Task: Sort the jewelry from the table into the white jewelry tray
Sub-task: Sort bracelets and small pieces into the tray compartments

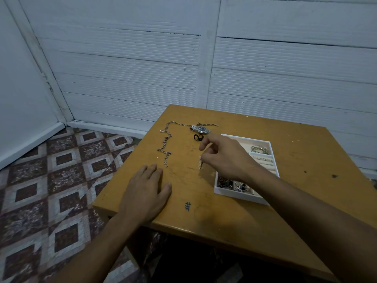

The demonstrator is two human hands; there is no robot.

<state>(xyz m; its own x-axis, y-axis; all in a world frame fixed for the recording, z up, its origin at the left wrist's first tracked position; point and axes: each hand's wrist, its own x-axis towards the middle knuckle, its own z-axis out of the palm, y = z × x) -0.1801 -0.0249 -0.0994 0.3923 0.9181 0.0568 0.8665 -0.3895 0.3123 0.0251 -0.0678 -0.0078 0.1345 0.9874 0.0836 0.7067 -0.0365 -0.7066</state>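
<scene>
Desk [224,217] of orange-brown wood is carrying a white jewelry tray [240,196] on its right side. The person's left hand [145,190] is lying flat and open on the desk, fingers straight. The right hand [226,158] is hovering just left of the tray, pinching a small silvery piece [200,162] too blurred to name. Beyond the hands, a long silver chain [166,144] is lying in zigzags, with a wristwatch [201,129] at its far end and 2 black loops [198,137] nearby. Bangles [259,149] are sitting in 1 far tray compartment.
</scene>
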